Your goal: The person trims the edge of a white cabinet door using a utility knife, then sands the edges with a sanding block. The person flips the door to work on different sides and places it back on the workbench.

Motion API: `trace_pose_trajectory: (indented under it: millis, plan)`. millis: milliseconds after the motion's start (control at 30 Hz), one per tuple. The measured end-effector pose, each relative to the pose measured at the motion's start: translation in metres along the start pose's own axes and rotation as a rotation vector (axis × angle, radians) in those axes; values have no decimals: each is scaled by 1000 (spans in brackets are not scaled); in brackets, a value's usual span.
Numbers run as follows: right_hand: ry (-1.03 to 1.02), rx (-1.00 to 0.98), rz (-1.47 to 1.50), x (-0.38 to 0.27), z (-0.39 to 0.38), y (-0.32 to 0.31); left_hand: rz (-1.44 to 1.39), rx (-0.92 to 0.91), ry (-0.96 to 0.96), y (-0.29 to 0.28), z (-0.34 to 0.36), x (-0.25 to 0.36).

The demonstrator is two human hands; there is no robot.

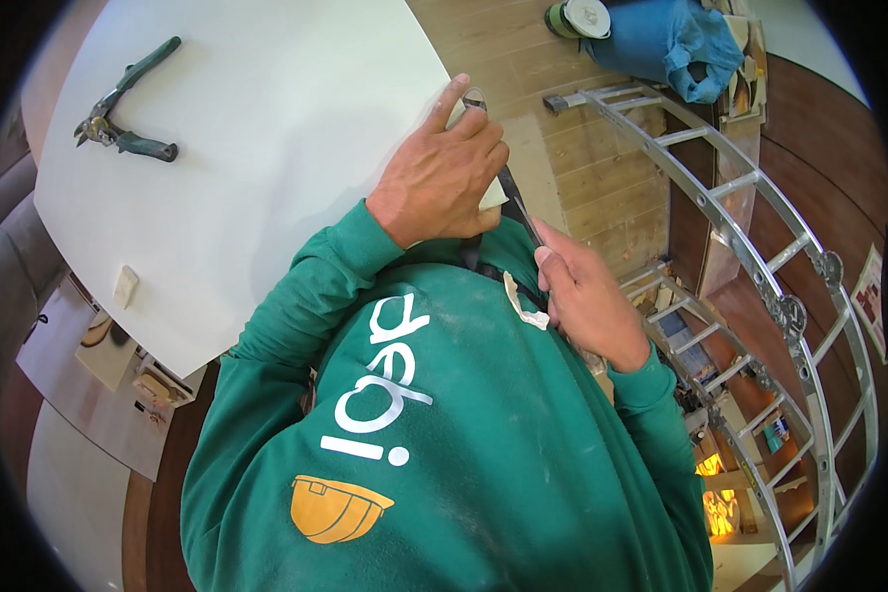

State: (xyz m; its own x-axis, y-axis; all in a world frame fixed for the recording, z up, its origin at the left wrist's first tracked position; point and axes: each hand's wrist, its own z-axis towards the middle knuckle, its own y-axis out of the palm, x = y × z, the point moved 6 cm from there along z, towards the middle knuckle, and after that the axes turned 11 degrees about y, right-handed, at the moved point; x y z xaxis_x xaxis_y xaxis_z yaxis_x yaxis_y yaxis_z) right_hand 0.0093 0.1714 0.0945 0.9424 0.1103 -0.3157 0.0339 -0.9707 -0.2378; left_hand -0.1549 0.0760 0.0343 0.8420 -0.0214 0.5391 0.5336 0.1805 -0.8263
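My left hand [439,173] is closed over a pale flat piece [495,198] at the white table's [227,99] edge, index finger extended along it. Beside it runs a dark strip with a metal end [475,100]. My right hand [577,291] grips a thin dark metal tool [525,222] whose far part lies against the pale piece; its exact kind cannot be told. A torn cream scrap [528,311] rests on my green sweatshirt. Green-handled snips [109,128] lie open on the tabletop, and a small pale offcut [125,284] is near the table's left edge.
Two aluminium folding ladders [730,183] stand to the right over a wooden floor [602,168]. A blue bag [691,59] and a round bucket [577,20] are at the back right. A lower pale surface [89,395] with several objects and a grey seat [15,247] are at the left.
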Motion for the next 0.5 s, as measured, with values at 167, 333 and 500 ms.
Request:
trace_pose_trajectory:
  millis: [167, 333, 500]
  plan:
    - [10, -48, -42, -11, -2, -7, 23, -6, 4, 0, 1, 0]
    - [-10, -51, -49, -11, 0, -5, 25, -15, 4, 0, 1, 0]
    - [45, -62, -91, -14, -1, -3, 28, -17, 8, 1, 1, -1]
